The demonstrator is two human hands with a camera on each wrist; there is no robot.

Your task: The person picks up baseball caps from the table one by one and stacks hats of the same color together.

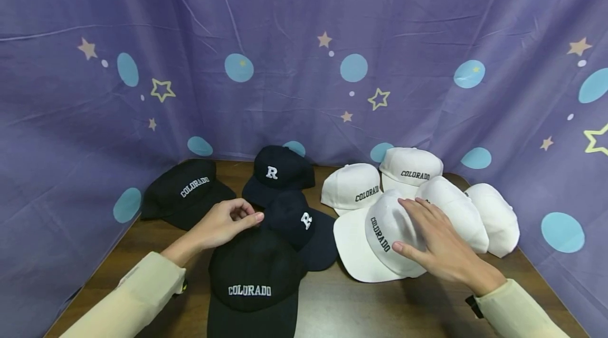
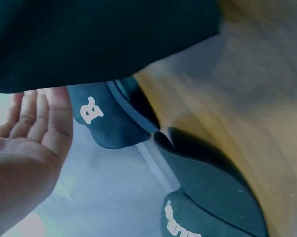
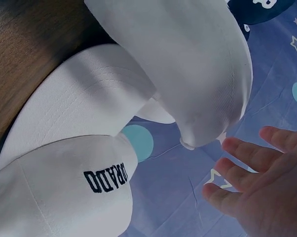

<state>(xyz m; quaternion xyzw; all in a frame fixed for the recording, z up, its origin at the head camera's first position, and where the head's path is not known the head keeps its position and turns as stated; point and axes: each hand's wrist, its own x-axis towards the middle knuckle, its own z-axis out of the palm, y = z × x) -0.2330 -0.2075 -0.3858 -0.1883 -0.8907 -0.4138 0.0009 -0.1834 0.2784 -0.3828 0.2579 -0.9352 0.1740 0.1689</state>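
Toward the front, a black cap (image 1: 254, 269) with white COLORADO lettering lies brim toward me. My left hand (image 1: 228, 222) hovers by its back crown, fingers loosely bent, pinching nothing visible; in the left wrist view a dark cap (image 2: 104, 39) hides its fingertips. Beside it is a navy cap (image 1: 296, 222) with a white R. On the right, my right hand (image 1: 442, 245) spreads its fingers above a white COLORADO cap (image 1: 391, 232) whose brim points left. The right wrist view shows those fingers (image 3: 247, 153) extended, apart from the white caps; contact with the front one cannot be told.
Another black COLORADO cap (image 1: 182, 193) lies at the back left, beside a second navy R cap (image 1: 277, 171). Several more white caps (image 1: 410, 166) cluster at the back right. A purple patterned curtain (image 1: 294, 21) borders the brown wooden table (image 1: 342, 306).
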